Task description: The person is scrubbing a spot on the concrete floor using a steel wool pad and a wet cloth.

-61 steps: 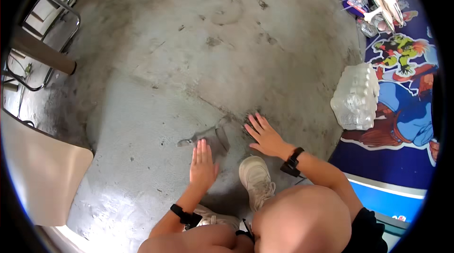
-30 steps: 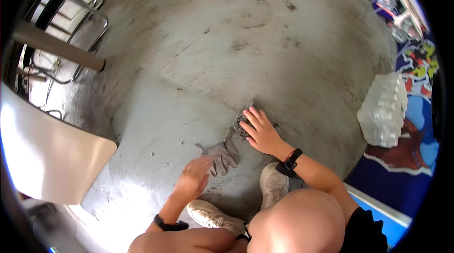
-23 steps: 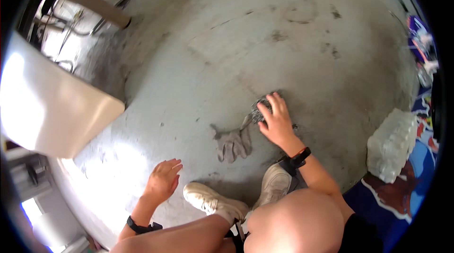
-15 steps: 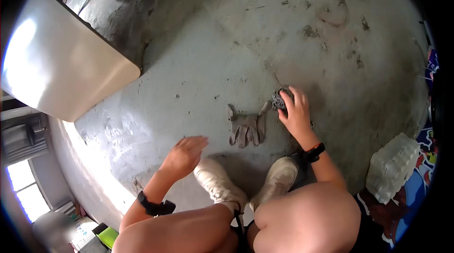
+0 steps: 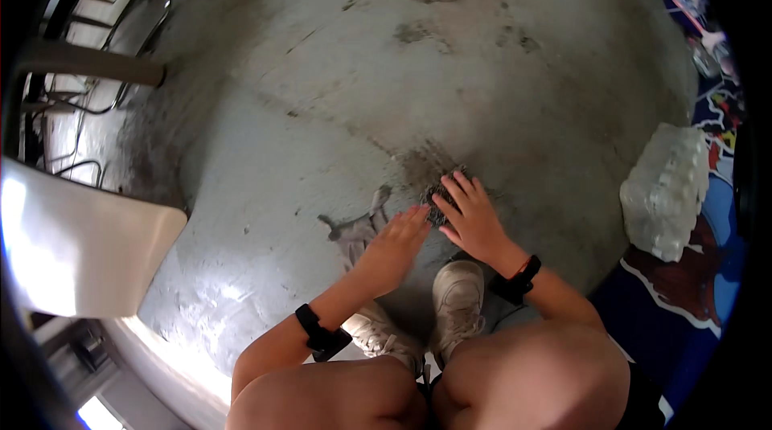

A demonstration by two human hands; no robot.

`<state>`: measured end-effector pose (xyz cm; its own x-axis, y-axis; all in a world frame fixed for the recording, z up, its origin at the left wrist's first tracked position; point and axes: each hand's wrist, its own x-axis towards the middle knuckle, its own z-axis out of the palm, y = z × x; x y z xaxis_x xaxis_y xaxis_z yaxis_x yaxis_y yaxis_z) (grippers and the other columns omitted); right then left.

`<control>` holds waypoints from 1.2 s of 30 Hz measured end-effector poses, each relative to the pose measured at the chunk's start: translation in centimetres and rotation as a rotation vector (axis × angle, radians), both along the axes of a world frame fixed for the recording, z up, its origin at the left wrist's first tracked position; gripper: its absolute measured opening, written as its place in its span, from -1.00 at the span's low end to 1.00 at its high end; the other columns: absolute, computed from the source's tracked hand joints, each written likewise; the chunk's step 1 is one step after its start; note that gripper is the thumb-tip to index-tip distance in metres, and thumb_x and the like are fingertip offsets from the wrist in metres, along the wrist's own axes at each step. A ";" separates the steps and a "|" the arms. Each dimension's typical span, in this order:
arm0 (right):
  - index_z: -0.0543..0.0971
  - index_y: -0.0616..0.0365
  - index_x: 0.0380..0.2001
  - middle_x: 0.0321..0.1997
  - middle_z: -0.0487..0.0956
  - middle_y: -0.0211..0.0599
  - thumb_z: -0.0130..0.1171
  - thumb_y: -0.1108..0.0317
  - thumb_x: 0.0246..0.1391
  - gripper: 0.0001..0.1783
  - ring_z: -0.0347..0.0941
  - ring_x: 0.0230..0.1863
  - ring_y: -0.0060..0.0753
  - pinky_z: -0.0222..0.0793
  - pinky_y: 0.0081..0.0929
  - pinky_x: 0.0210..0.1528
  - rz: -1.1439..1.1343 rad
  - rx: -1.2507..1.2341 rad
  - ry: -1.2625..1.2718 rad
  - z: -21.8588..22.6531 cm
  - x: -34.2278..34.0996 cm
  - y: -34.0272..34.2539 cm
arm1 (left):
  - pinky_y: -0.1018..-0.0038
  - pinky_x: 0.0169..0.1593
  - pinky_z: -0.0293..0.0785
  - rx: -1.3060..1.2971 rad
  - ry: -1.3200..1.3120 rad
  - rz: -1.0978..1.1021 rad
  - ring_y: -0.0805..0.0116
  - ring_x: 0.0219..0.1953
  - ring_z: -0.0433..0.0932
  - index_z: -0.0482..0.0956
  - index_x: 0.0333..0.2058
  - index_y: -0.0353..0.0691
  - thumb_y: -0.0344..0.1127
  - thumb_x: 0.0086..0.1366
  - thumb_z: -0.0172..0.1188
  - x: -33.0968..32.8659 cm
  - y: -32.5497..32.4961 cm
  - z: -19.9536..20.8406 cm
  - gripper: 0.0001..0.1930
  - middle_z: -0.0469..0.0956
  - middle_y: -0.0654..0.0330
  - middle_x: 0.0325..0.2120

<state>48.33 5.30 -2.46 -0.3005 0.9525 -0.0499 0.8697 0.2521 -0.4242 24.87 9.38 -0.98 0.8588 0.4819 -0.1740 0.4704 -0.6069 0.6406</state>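
Head view: right hand is spread over a wiry clump, left hand flat, fingers together; dark smears aren't gone yet.

A dark, tangled pad of wiry strands looks rough, the grey cloth glove to its left matt. The grey concrete-looking floor is stained and dull far off but shiny near left. At left, a smooth cream panel gleams; at right, a translucent ridged plastic tray looks glossy.
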 end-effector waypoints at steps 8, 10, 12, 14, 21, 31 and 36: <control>0.32 0.25 0.33 0.54 0.08 -0.01 0.39 0.10 -0.02 -0.12 -0.05 0.54 0.10 0.01 0.08 0.48 0.041 -0.240 0.058 -0.1 1.6 -4.7 | 0.08 0.48 -0.04 0.263 0.123 -0.210 -0.08 0.49 0.01 0.20 0.32 -0.52 -0.30 0.29 -0.01 3.7 -2.6 -3.8 -0.34 0.06 -0.19 0.42; 0.30 0.27 0.34 0.54 0.08 -0.01 0.39 0.11 -0.02 -0.09 -0.07 0.55 0.08 0.00 0.04 0.49 0.037 -0.269 0.044 -0.2 1.1 -3.9 | 0.09 0.49 -0.06 0.283 0.146 -0.192 -0.07 0.49 0.01 0.18 0.33 -0.53 -0.28 0.30 -0.03 3.9 -2.7 -4.4 -0.33 0.08 -0.19 0.42; 0.25 0.29 0.36 0.55 0.06 -0.02 0.38 0.10 -0.01 -0.07 -0.09 0.56 0.06 -0.03 -0.02 0.51 0.038 -0.252 0.006 -0.1 0.3 -2.2 | 0.10 0.50 -0.11 0.426 0.255 -0.119 -0.06 0.50 0.00 0.17 0.34 -0.53 -0.24 0.31 -0.02 4.0 -2.5 -4.9 -0.31 0.09 -0.17 0.42; 0.26 0.29 0.36 0.55 0.06 -0.03 0.37 0.11 -0.01 -0.07 -0.09 0.56 0.05 -0.03 -0.02 0.51 0.046 -0.219 0.002 -0.5 -0.1 0.8 | 0.11 0.51 -0.14 0.449 0.278 -0.047 -0.05 0.50 -0.01 0.17 0.34 -0.53 -0.23 0.31 -0.01 4.3 -0.2 -5.0 -0.30 0.09 -0.17 0.42; 0.22 0.26 0.38 0.54 0.08 -0.11 0.36 0.16 0.01 -0.08 -0.08 0.55 0.03 -0.03 -0.04 0.52 0.218 0.022 0.020 -1.0 -3.3 15.4 | 0.15 0.53 -0.19 0.497 0.392 0.242 0.00 0.51 -0.03 0.16 0.35 -0.50 -0.18 0.40 -0.09 1.6 11.0 -3.6 -0.35 0.11 -0.14 0.42; 0.19 0.29 0.41 0.57 0.02 -0.06 0.40 -0.05 -0.10 0.10 -0.12 0.56 0.13 -0.11 0.07 0.52 0.089 -0.293 -0.207 0.2 0.4 -2.8 | 0.12 0.53 -0.20 0.197 0.001 -0.014 -0.01 0.52 -0.04 0.16 0.35 -0.53 -0.24 0.18 0.08 3.8 -2.4 -5.3 -0.21 0.11 -0.18 0.42; 0.26 0.29 0.36 0.54 0.11 -0.12 0.39 -0.07 -0.09 0.03 -0.06 0.56 -0.06 -0.15 0.05 0.53 0.137 -0.114 -0.169 -0.8 -1.2 8.6 | 0.15 0.53 -0.21 0.316 0.235 0.144 0.03 0.52 -0.04 0.14 0.36 -0.49 -0.13 0.19 0.13 3.4 6.2 -5.0 -0.17 0.11 -0.11 0.43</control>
